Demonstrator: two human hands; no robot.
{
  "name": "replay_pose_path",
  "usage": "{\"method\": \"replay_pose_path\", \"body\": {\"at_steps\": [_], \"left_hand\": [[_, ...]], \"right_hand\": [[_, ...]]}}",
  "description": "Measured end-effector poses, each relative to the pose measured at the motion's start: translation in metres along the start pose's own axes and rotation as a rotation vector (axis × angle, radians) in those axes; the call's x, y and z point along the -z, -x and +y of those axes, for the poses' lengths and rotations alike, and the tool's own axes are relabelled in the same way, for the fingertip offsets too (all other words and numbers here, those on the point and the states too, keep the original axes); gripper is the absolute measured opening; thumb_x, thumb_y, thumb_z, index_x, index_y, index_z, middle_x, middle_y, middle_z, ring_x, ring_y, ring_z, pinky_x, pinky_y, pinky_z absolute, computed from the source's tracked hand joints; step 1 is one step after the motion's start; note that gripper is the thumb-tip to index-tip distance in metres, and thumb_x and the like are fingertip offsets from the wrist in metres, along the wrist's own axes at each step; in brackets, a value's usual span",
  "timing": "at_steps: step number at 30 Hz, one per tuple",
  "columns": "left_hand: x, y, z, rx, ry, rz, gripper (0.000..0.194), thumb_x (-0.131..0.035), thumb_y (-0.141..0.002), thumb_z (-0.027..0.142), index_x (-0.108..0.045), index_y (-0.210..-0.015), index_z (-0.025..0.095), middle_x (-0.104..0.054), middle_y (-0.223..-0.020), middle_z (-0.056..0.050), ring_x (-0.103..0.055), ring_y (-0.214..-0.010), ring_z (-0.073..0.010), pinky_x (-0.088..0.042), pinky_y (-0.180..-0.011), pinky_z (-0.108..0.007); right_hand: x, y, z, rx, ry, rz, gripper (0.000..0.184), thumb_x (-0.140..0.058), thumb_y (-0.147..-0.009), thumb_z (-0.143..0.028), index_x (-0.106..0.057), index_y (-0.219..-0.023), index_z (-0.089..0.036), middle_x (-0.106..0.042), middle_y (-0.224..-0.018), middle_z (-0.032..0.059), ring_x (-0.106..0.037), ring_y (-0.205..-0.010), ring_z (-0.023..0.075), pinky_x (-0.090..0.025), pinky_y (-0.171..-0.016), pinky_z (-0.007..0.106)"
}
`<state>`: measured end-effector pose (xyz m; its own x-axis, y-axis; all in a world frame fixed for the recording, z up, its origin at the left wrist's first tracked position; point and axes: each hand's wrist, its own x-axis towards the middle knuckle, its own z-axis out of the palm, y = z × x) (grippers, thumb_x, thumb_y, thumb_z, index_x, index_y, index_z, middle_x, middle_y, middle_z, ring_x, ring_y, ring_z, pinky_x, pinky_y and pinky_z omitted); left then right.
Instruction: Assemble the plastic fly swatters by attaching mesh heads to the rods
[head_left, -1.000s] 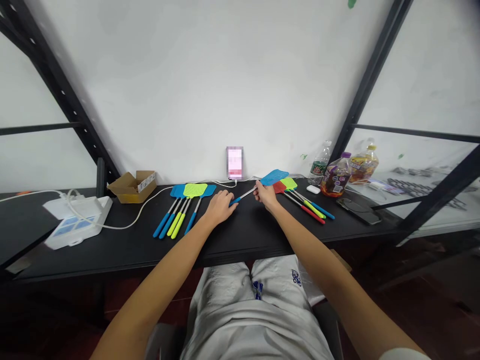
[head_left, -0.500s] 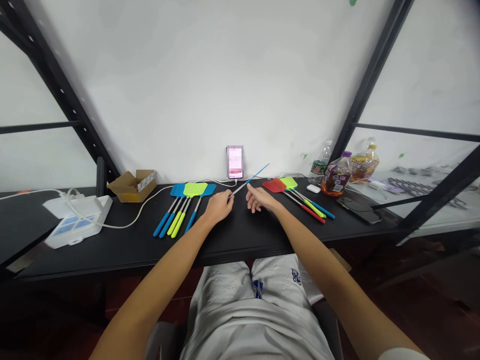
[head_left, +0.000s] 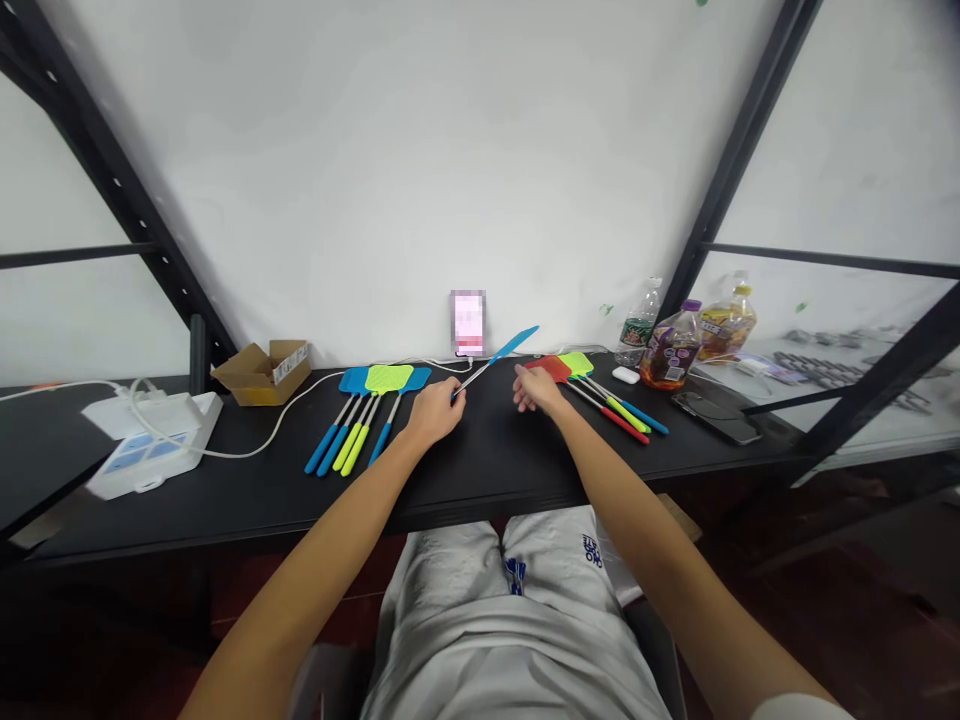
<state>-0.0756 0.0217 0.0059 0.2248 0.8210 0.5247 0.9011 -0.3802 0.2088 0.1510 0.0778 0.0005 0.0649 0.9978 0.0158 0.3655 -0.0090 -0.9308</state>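
A: Where does the blue flyswatter with the thin metal rod and flat paddle point(head_left: 504, 352) lie?

B: In the left hand point(head_left: 436, 412), whose fingers are wrapped round its handle end. From there its long axis runs to about two o'clock, slanting away over the black surface point(head_left: 480, 470), the paddle turned nearly edge-on.

A: And the right hand point(head_left: 536, 390)?

B: Fingers loosely curled, nothing visible in them. It sits at about five o'clock from that paddle, apart from it. The left hand is the nearer, since it has the grip.

A: Does the right hand touch the red flyswatter with the flat plastic paddle point(head_left: 553, 366)?

B: I cannot tell; hand and paddle overlap in this view. The red flyswatter's handle points to four o'clock.

A: Any containers?

B: Between nine and ten o'clock from the left hand stands a brown cardboard box with raised flaps point(head_left: 259, 392); its inside is hidden. Farther out at nine, a low white plastic case point(head_left: 150, 474) shows pale blue panels, unclear what. Between two and three o'clock from the right hand, a purple-capped clear plastic bottle point(head_left: 673, 352) holds reddish-brown liquid.
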Motion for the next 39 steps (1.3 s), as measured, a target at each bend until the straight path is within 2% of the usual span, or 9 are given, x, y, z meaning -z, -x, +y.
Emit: {"method": "replay_pose_path", "body": {"at_steps": [3,6,11,14,17,22,28,34,39], "left_hand": [[0.000,0.000,0.000,0.006,0.002,-0.014,0.020,-0.047,-0.093,0.032,-0.064,-0.096,0.021,-0.071,-0.091,-0.006,-0.065,-0.087,-0.0219,-0.040,-0.068,-0.029],[0.000,0.000,0.001,0.002,0.004,-0.023,0.021,-0.047,-0.093,0.032,-0.064,-0.096,0.021,-0.071,-0.091,-0.006,-0.065,-0.087,-0.0217,-0.041,-0.069,-0.029],[-0.001,0.000,0.000,0.001,0.015,-0.025,0.022,-0.046,-0.093,0.033,-0.064,-0.096,0.021,-0.071,-0.090,-0.006,-0.064,-0.086,-0.0217,-0.041,-0.068,-0.029],[-0.001,-0.001,0.000,0.003,0.023,-0.021,0.023,-0.046,-0.093,0.034,-0.064,-0.095,0.021,-0.071,-0.088,-0.007,-0.064,-0.084,-0.0224,-0.041,-0.068,-0.029],[0.000,-0.001,0.000,0.015,0.020,-0.032,0.022,-0.047,-0.093,0.034,-0.065,-0.095,0.021,-0.071,-0.088,-0.006,-0.065,-0.084,-0.0220,-0.041,-0.067,-0.029],[0.001,-0.001,0.001,0.021,0.026,-0.045,0.022,-0.047,-0.093,0.034,-0.065,-0.095,0.021,-0.071,-0.090,-0.007,-0.064,-0.086,-0.0217,-0.041,-0.069,-0.029],[0.000,0.000,0.001,0.020,0.033,-0.041,0.022,-0.047,-0.093,0.034,-0.065,-0.094,0.021,-0.071,-0.089,-0.006,-0.064,-0.085,-0.0217,-0.040,-0.067,-0.028],[-0.002,0.000,0.001,-0.026,0.057,-0.042,0.023,-0.047,-0.093,0.035,-0.065,-0.094,0.020,-0.071,-0.089,-0.007,-0.065,-0.085,-0.0217,-0.041,-0.069,-0.029],[-0.003,0.001,0.000,-0.119,0.121,-0.083,0.021,-0.049,-0.092,0.036,-0.065,-0.094,0.022,-0.071,-0.088,-0.005,-0.064,-0.083,-0.0200,-0.042,-0.069,-0.028]], "right_hand": [[0.000,0.000,-0.003,0.090,0.061,0.160,0.038,-0.049,-0.090,-0.051,-0.060,-0.081,-0.016,-0.071,-0.082,0.0153,-0.070,-0.079,0.0249,-0.053,-0.071,0.034],[0.005,-0.001,-0.006,0.260,0.109,0.424,0.038,-0.047,-0.089,-0.051,-0.063,-0.091,-0.016,-0.069,-0.107,0.0177,-0.062,-0.109,0.0283,-0.044,-0.096,0.039],[0.006,-0.002,-0.003,0.194,-0.047,0.300,0.035,-0.045,-0.090,-0.046,-0.060,-0.080,-0.017,-0.071,-0.081,0.0106,-0.069,-0.069,0.0212,-0.051,-0.064,0.031],[0.002,-0.003,0.002,0.080,-0.069,0.112,0.038,-0.046,-0.091,-0.047,-0.055,-0.068,-0.018,-0.063,-0.056,0.0067,-0.058,-0.042,0.0166,-0.041,-0.041,0.026],[0.002,-0.005,0.004,0.041,-0.025,0.099,0.039,-0.049,-0.089,-0.050,-0.054,-0.066,-0.019,-0.061,-0.055,0.0072,-0.062,-0.049,0.0194,-0.045,-0.046,0.027],[0.008,-0.007,0.001,0.301,0.072,0.459,0.033,-0.048,-0.090,-0.046,-0.058,-0.073,-0.020,-0.070,-0.082,0.0116,-0.068,-0.087,0.0250,-0.051,-0.075,0.032],[0.003,0.001,-0.002,0.201,-0.031,0.182,0.038,-0.044,-0.094,-0.041,-0.056,-0.066,-0.018,-0.061,-0.054,0.0030,-0.056,-0.038,0.0124,-0.042,-0.044,0.023],[-0.009,0.011,-0.008,0.248,-0.150,-0.304,0.027,-0.062,-0.086,-0.043,-0.059,-0.085,-0.017,-0.064,-0.059,0.0005,-0.056,-0.039,0.0106,-0.030,-0.032,0.019],[-0.016,0.013,-0.006,0.260,-0.201,-0.293,0.044,-0.050,-0.090,-0.060,-0.057,-0.086,-0.017,-0.061,-0.055,0.0003,-0.055,-0.038,0.0105,-0.030,-0.032,0.019]]}}
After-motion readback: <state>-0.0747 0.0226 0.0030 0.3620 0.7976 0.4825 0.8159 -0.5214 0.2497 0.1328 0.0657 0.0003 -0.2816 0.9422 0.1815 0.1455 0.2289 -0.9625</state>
